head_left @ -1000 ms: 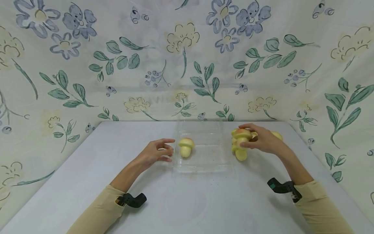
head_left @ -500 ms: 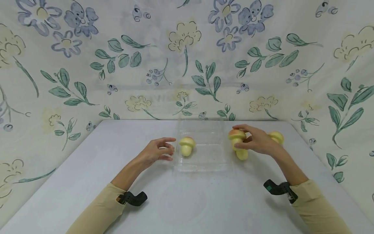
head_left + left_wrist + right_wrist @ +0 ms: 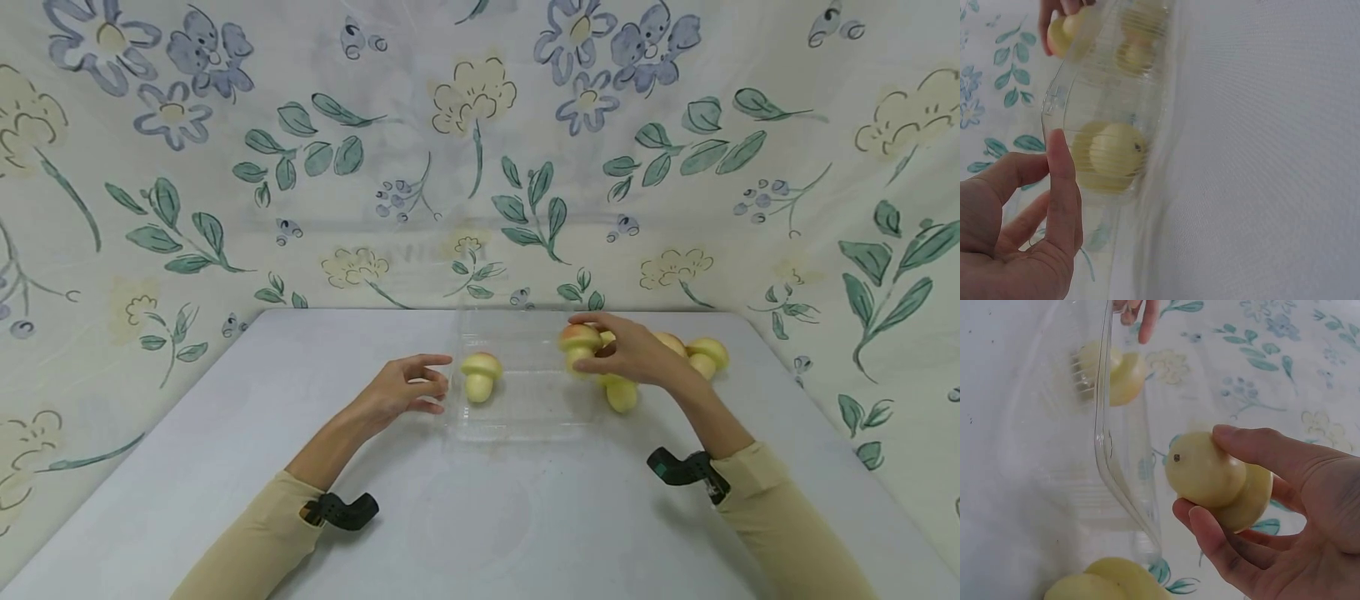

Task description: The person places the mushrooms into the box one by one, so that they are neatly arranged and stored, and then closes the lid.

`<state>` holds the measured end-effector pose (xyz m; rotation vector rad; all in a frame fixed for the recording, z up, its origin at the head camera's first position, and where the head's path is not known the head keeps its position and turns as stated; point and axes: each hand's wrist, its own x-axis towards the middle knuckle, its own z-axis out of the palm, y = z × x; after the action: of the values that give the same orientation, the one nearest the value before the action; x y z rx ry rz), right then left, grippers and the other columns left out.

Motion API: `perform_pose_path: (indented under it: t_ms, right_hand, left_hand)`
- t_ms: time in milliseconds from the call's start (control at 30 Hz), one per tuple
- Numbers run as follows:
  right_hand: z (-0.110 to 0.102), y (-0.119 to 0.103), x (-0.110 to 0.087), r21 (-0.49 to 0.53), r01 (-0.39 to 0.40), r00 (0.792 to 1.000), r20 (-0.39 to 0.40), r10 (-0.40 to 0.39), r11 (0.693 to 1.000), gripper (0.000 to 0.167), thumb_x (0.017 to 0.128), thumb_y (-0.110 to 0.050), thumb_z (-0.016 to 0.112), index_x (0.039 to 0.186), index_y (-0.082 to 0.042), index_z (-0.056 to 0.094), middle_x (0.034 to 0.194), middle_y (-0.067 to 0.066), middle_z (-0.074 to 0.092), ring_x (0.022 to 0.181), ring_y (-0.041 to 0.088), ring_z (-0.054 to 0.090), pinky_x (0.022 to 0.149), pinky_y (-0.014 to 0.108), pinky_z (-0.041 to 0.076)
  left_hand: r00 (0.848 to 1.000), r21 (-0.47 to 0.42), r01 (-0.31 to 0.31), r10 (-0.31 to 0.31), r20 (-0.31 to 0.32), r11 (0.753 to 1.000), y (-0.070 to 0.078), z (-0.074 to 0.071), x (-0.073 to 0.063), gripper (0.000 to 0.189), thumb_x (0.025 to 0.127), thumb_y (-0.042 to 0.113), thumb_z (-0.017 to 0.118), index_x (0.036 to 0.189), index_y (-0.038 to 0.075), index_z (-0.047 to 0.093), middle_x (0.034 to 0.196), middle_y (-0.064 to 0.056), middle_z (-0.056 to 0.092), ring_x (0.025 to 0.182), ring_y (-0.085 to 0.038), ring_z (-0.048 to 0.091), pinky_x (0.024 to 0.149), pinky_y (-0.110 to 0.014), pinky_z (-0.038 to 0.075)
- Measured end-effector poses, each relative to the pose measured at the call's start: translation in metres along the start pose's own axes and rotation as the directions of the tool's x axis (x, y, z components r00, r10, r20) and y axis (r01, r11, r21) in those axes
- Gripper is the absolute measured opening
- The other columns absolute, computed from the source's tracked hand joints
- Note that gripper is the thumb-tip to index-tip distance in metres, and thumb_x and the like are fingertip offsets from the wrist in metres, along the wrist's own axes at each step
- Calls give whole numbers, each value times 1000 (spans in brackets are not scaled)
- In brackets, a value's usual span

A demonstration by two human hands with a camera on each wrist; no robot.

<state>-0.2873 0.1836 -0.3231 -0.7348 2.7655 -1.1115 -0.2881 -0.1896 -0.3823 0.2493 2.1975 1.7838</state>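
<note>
My right hand (image 3: pixel 630 350) grips a yellow toy mushroom (image 3: pixel 580 343) with a reddish cap, thumb on one side and fingers on the other. It holds it over the right side of a clear plastic box (image 3: pixel 517 429). In the right wrist view, the held mushroom (image 3: pixel 1207 472) shows a dark dot on its stem end. Another mushroom (image 3: pixel 480 379) lies in the box's left part. At the box's left wall rests my left hand (image 3: pixel 401 390); its extended fingers touch the rim, and the left wrist view shows the fingertips (image 3: pixel 1058 147) against it.
Several more yellow mushrooms (image 3: pixel 621 397) lie on the white table (image 3: pixel 480 517) just right of the box, partly hidden behind my right hand. A floral cloth (image 3: pixel 480 183) hangs behind the table. Black wrist cameras (image 3: pixel 348 510) sit on both sleeves.
My right hand has carried the mushroom leftward from the group on the right to above the box's right side. My left hand has stayed at the box's left rim.
</note>
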Motion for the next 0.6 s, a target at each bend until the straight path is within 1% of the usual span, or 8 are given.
perform_pose_path:
  t_ms: [233,400,500,600]
  right_hand:
    - [6,-7,14,-2,16,999,31,-16,1000,69,87,-27,76,146,-13,44,133,19,54,99,25,67,83,33,57]
    - [12,-11,21,17,-7,998,62,6,1000,69,86,-27,77,145,-16,44,134,17,53,99,24,66,85,34,57]
    - [16,-15,25,-13,-29,997,68,30,1000,68,85,-29,77,144,-21,45,133,14,54,102,23,67,85,34,56]
    - [20,-18,28,-31,-36,997,74,38,999,68,84,-28,79,143,-23,46,131,12,56,102,22,67,84,34,55]
  left_hand:
    - [1000,5,10,-10,-8,1000,1,0,0,56,91,-5,62,144,2,45,106,-9,56,91,-19,62,78,-32,62]
    - [1000,1,15,-15,-10,1000,1,0,0,57,90,-4,64,144,2,45,105,-9,56,92,-19,62,78,-32,62]
    - [1000,-1,15,-15,-8,1000,2,1,0,59,89,-4,65,144,1,45,104,-8,57,92,-19,62,77,-32,62]
    - [1000,-3,16,-16,-5,1000,2,2,0,60,89,-4,66,145,1,44,104,-8,57,92,-18,62,77,-31,62]
